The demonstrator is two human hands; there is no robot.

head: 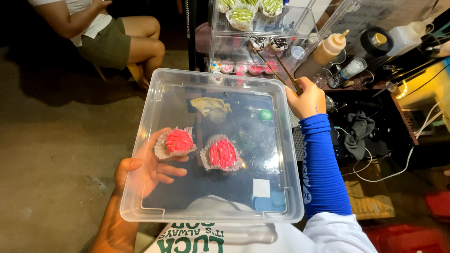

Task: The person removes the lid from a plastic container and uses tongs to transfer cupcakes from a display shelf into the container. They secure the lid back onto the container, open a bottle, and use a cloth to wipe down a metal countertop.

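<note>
Nearest the wearer, at 6 o'clock of the head view, a clear plastic tray is carried level in front of the chest. The left hand supports it from beneath at 8 o'clock: palm up, fingers spread flat against the underside, an open bearing grip rather than a clasp. The tray appears light, thin-walled and likely to flex, so support under the base is judged sounder than a hold on the rim.

Inside the tray, at its near-left centre, sit two pink-striped cakes in paper cups, the left cake just beside the right cake, apart by a narrow gap. Both look soft and fragile, with icing that would smear; the pleated paper cup is the only safe place to take hold.

Further out, at 2 o'clock, the right hand, in a blue sleeve, is closed around long tongs that point towards a clear display case at 12 o'clock. Whether the tong tips touch anything cannot be told.

Beyond, a squeeze bottle stands by the case; a seated person is at 10 o'clock.
</note>
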